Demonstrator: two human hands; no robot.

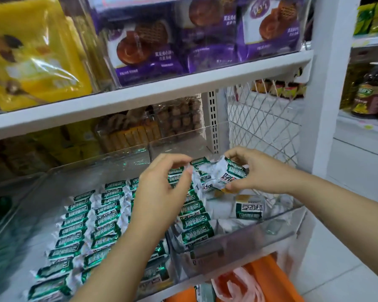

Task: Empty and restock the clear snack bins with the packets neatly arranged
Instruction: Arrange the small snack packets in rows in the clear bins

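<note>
Two clear snack bins sit pulled out on a low shelf. The left bin point(52, 177) holds neat rows of green-and-white packets point(79, 227). The right bin point(244, 240) has one row of the same packets point(194, 225) along its left side and loose ones point(249, 209) lying flat further right. My right hand point(255, 171) grips a small bunch of packets point(223, 175) above the right bin. My left hand point(162, 192) hovers beside it, its fingertips pinching the left end of that bunch.
The shelf above carries clear bins of purple cake packets point(205, 40) and yellow packets point(31, 57). An orange basket point(268, 277) with a pink plastic bag point(242, 284) stands on the floor below. A white wire mesh panel point(264, 118) closes the shelf's right end.
</note>
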